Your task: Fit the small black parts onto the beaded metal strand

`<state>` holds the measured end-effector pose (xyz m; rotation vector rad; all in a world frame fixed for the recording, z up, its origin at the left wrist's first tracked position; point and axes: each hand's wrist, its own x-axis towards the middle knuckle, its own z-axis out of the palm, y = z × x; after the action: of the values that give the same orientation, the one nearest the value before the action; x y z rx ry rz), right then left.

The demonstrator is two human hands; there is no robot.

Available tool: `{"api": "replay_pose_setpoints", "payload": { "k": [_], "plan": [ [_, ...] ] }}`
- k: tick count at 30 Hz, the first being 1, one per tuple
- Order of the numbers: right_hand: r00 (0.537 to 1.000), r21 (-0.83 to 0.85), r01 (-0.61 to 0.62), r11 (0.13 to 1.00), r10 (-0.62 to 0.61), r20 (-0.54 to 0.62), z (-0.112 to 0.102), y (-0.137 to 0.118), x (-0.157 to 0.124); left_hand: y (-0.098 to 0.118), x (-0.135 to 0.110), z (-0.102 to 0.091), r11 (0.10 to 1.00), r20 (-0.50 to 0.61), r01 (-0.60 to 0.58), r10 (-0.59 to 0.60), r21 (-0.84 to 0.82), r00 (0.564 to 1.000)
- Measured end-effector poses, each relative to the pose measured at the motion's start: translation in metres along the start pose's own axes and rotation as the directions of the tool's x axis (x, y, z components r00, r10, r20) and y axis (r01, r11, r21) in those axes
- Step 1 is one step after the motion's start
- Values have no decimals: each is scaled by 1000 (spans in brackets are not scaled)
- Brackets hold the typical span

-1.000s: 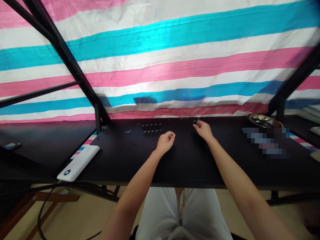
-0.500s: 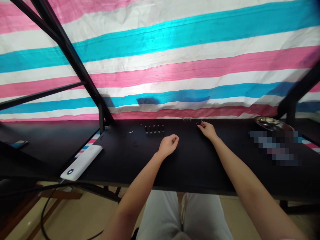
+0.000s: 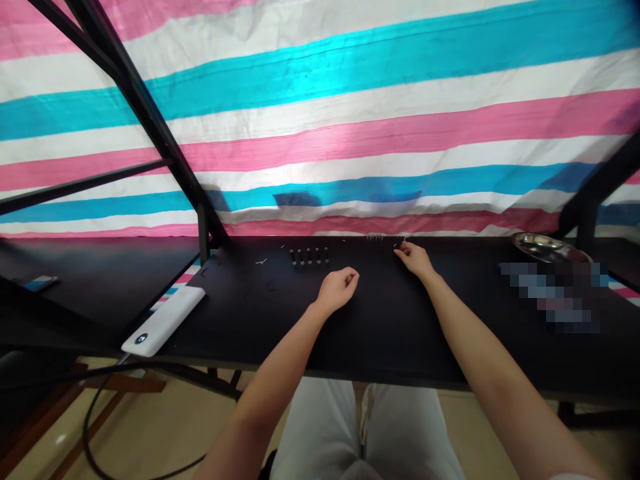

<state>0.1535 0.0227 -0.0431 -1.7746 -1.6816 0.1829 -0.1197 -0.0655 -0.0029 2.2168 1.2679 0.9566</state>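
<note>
My left hand point(image 3: 339, 289) rests on the black table with its fingers curled closed; whatever they hold, if anything, is hidden. Left of it stands a row of several small dark cylinders with light ends point(image 3: 309, 256). Farther back, my right hand point(image 3: 414, 257) is at the table's rear edge, its fingertips pinched together beside small white thread-like bits point(image 3: 405, 239). What lies between those fingertips is too small to tell. A row of several tiny pale pieces point(image 3: 375, 237) sits along the back edge, left of my right hand.
A white power bank point(image 3: 165, 321) with a cable lies at the table's left edge. At the back right is a shiny metal dish point(image 3: 550, 248), with a blurred-out item point(image 3: 553, 293) before it. Black frame bars point(image 3: 187, 180) and a striped sheet point(image 3: 350, 133) rise behind.
Both hands keep almost the same place and pose. The view has shifted very slightly; nothing on the table has visibly moved.
</note>
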Motion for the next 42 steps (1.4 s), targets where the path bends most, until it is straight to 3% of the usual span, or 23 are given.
{"api": "replay_pose_setpoints", "payload": {
  "k": [8, 22, 26, 30, 32, 35, 38, 42],
  "plan": [
    [998, 49, -35, 998, 32, 52, -5, 3, 0, 1, 0, 0, 1000, -18, -8, 8, -10, 1000],
    [983, -199, -138, 970, 159, 93, -13, 6, -4, -1, 0, -2, 1000, -92, 3, -3, 5, 996],
    [973, -321, -167, 932, 209, 98, -26, -5, -15, -5, 3, -8, 992, -181, 101, -85, 81, 980],
    [944, -406, -158, 900, 258, 204, -36, -26, -31, -11, 12, -21, 944, -225, 292, -254, 154, 940],
    [935, -349, -92, 932, 201, 291, -37, -36, -39, -13, 19, -26, 906, -208, 360, -317, 224, 925],
    [935, -187, 64, 980, 6, 355, -33, -50, -51, -15, 30, -31, 853, -171, 376, -335, 362, 926],
    [935, -72, 168, 983, -136, 328, -31, -63, -61, -18, 38, -31, 822, -142, 341, -311, 456, 940],
    [935, 90, 204, 975, -221, 279, -25, -75, -71, -20, 44, -29, 840, -182, 299, -241, 454, 953]
  ]
}}
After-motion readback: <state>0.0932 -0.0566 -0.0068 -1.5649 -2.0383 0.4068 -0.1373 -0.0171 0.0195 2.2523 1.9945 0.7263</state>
